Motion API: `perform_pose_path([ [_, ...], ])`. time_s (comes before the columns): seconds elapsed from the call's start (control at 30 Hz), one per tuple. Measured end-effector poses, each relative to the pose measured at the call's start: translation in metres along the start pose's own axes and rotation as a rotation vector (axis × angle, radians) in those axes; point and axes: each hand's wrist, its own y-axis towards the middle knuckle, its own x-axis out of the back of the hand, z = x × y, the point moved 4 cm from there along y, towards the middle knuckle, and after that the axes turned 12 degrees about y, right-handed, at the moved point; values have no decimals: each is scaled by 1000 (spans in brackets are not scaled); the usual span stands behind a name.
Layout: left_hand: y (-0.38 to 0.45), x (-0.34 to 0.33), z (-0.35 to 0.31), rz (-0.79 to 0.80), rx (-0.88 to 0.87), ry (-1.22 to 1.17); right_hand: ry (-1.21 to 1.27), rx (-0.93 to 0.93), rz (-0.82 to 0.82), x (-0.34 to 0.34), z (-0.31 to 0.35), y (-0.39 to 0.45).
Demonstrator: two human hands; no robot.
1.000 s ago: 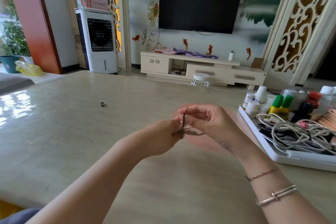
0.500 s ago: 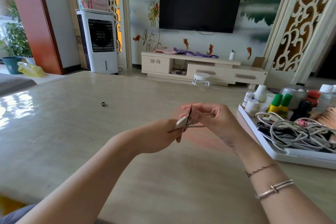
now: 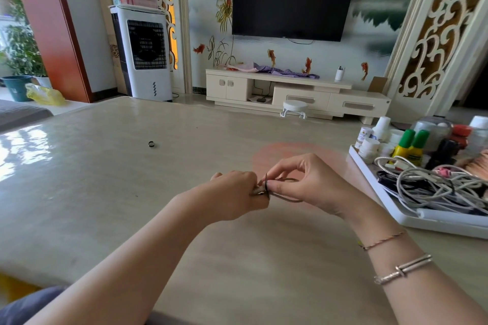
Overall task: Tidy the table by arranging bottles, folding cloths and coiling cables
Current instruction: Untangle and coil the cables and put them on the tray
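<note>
My two hands meet above the middle of the beige table [image 3: 105,192]. My left hand [image 3: 235,195] is closed around a small pale bundle, most of it hidden in the fist. My right hand [image 3: 309,185] pinches a thin dark band [image 3: 266,185] that loops around the bundle's end, with thumb and fingers curled. At the right stands a white tray [image 3: 435,224] holding a tangle of white and grey cables [image 3: 438,187]. Small bottles [image 3: 409,145], some with green caps, crowd the tray's far end.
A small black ring [image 3: 151,144] lies alone on the table toward the left. The table's far edge faces a TV cabinet [image 3: 290,90], a white stool [image 3: 294,108] and an air cooler [image 3: 144,53]. Bracelets circle my right wrist.
Both hands have shifted slightly to the right and lower. The dark band, held upright before, now sits tighter around the bundle between my fingers.
</note>
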Motion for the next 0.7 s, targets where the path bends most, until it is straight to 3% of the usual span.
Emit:
perform_pose_path([
  [0.1,0,-3,1,-66,-15,30,-56,-45,49,-4,-4,-1],
  [0.23,2,-3,6,-135,-43,-169,-197,-13,51,2,-5,-1],
  [0.43,4,6,11,-267,-109,-466,-18,-66,22,9,-14,1],
  [0.7,5,6,13,-273,-139,-560,35,-72,-26,15,-16,2],
])
